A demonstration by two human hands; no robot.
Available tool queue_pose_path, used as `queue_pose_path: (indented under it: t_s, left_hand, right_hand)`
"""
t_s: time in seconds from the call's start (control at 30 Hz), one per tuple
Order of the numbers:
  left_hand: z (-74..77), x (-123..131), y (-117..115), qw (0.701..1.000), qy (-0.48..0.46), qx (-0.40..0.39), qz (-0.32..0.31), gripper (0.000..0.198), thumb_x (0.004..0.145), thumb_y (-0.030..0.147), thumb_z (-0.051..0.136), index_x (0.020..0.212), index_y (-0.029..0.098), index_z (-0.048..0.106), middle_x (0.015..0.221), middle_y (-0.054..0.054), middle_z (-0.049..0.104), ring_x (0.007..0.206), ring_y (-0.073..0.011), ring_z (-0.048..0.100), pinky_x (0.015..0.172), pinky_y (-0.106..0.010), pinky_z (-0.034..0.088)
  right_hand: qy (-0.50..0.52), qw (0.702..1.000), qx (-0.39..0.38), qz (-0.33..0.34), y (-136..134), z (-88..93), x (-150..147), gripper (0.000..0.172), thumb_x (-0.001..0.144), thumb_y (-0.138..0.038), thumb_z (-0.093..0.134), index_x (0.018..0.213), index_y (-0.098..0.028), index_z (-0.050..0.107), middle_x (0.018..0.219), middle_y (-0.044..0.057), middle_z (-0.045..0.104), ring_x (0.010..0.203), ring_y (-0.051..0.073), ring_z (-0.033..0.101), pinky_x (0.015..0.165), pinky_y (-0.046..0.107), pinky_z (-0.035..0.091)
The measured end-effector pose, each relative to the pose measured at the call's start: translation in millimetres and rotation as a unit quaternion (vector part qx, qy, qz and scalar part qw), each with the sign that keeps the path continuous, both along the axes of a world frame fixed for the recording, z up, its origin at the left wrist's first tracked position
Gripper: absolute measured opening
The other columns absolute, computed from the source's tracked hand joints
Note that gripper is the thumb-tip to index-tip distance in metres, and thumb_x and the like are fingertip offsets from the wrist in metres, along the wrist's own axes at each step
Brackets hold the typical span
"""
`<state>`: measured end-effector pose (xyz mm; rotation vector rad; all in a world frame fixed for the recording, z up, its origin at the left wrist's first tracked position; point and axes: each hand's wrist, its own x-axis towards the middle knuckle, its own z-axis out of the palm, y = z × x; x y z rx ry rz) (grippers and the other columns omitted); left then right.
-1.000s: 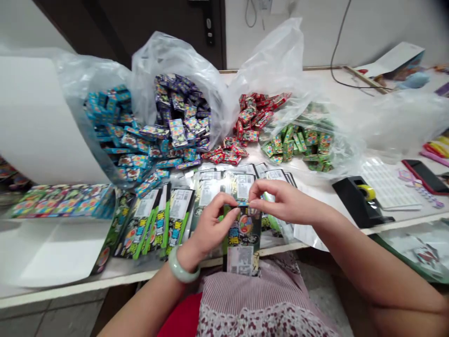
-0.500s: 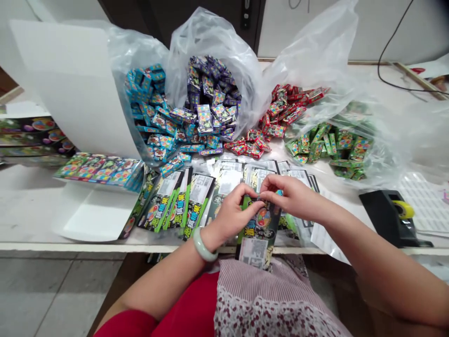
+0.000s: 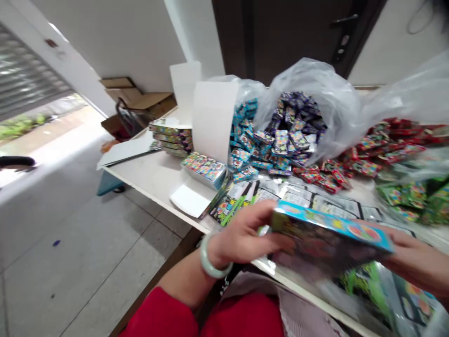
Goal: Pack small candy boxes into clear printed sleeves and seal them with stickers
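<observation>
Between my two hands is a printed box with a blue top edge (image 3: pixel 326 224), tilted and partly smeared by motion. My left hand (image 3: pixel 249 234), with a pale bangle at the wrist, grips its left end. My right hand (image 3: pixel 417 255) holds the right end, its fingers partly hidden behind the box. Flat printed packets (image 3: pixel 231 201) lie on the table beyond my left hand. Further left, an open white-flapped carton (image 3: pixel 199 199) holds a row of small colourful packs (image 3: pixel 204 166). More green and black packets in clear plastic (image 3: pixel 365 285) show below the box.
Clear bags with blue packs (image 3: pixel 245 140), purple packs (image 3: pixel 298 124), red packs (image 3: pixel 382 145) and green packs (image 3: pixel 407 194) line the table's back. Stacked printed boxes (image 3: pixel 171 140) stand left on the white table (image 3: pixel 147 178). Brown cartons (image 3: pixel 140 105) sit beyond its end.
The view has swung left. My hands have left the black and green packet at the table's front edge and now hold the blue-edged box.
</observation>
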<state>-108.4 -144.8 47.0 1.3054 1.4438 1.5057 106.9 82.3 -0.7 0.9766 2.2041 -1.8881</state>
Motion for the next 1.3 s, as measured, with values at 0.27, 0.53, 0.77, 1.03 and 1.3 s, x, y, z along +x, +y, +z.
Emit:
queue_pose_path:
  t_s: [0.27,0.53,0.77,1.03,1.3]
  left_hand:
    - [6.5,-171,-60,0.799,0.508,0.059,0.316,0.025,0.093,0.022,0.046,0.116,0.021,0.057,0.123,-0.01,0.063,0.124,-0.0235,0.053,0.108,-0.051,0.04]
    - [-73.8,-214,-66,0.813,0.528,-0.069,0.236,0.04,0.085,0.014,0.042,0.121,0.018,0.059,0.131,-0.013,0.059,0.131,-0.03,0.046,0.111,-0.06,0.03]
    - [-81.2,-118,-18,0.864,0.46,-0.038,0.199,0.035,0.093,0.023,0.047,0.128,0.02,0.05,0.126,-0.008,0.058,0.122,-0.0244,0.053,0.108,-0.045,0.04]
    - [-120.5,-43,22,0.894,0.418,-0.151,0.05,0.035,0.091,0.028,0.056,0.125,0.022,0.055,0.138,-0.012,0.054,0.134,-0.0304,0.042,0.114,-0.059,0.025]
    - [-111.2,-66,24,0.961,0.157,-0.1,0.206,0.047,0.089,0.033,0.058,0.133,0.023,0.046,0.142,-0.013,0.048,0.134,-0.0266,0.042,0.113,-0.052,0.03]
  right_hand:
    - [0.021,0.999,-0.033,0.033,-18,-27.2,-34,0.032,0.067,-0.065,0.068,0.083,-0.038,0.072,0.092,0.013,0.066,0.085,0.03,0.064,0.072,0.043,0.056]
    - [0.017,0.993,-0.033,0.108,-25,-43.4,-33,0.036,0.083,-0.057,0.057,0.095,-0.025,0.068,0.08,0.004,0.062,0.068,0.019,0.057,0.056,0.03,0.054]
    - [0.061,0.973,0.208,0.076,-7,-41.9,-63,0.023,0.084,-0.041,0.057,0.093,-0.023,0.069,0.093,0.008,0.071,0.086,0.027,0.064,0.078,0.041,0.05]
    - [0.073,0.966,0.249,-0.016,-46,-53.2,-167,0.032,0.072,-0.021,0.07,0.103,-0.016,0.06,0.095,0.015,0.066,0.1,0.034,0.061,0.091,0.05,0.043]
    - [0.151,0.983,0.061,-0.086,-16,-41.7,-135,0.023,0.081,-0.037,0.058,0.1,-0.024,0.054,0.075,-0.002,0.058,0.067,0.016,0.061,0.062,0.031,0.055]
